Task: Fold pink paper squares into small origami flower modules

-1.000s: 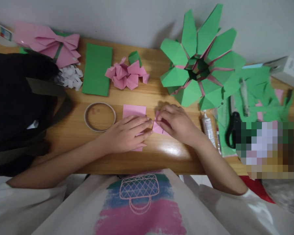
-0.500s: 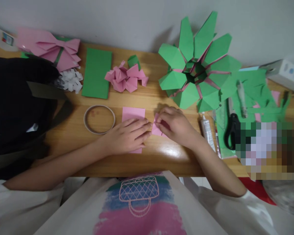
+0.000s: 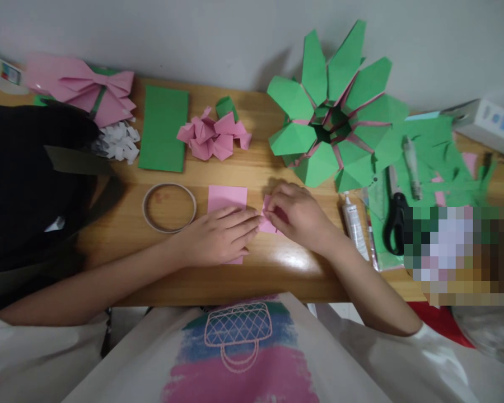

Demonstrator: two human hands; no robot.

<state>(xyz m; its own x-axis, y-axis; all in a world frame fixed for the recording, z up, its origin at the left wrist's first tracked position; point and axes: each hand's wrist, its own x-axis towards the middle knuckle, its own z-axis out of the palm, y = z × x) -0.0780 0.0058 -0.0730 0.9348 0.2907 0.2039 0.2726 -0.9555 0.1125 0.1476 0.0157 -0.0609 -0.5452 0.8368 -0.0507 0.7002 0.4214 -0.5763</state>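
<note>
My left hand (image 3: 216, 236) lies flat on a pink sheet of paper (image 3: 227, 197), fingers stretched to the right. The hand covers the middle of the sheet; its top and bottom edges show. Just right of those fingertips, my right hand (image 3: 300, 215) is closed in a pinch on a smaller pink paper piece (image 3: 269, 226), which rests on the wooden table. The right fingers hide much of this piece, so its folds cannot be made out. Left of the sheet, a roll of tape (image 3: 144, 208) lies flat near my left wrist.
Behind my hands are folded pink paper pieces (image 3: 213, 137), a green card stack (image 3: 163, 129) and a large green paper flower (image 3: 299, 140). To the right lie a glue tube (image 3: 355, 226), black scissors (image 3: 395, 221) and green scraps (image 3: 432, 145). A black bag (image 3: 33, 207) fills the left side.
My view has shifted slightly. The left hand stays flat on the sheet, and the right hand keeps its pinch on the small pink piece with hardly any movement.
</note>
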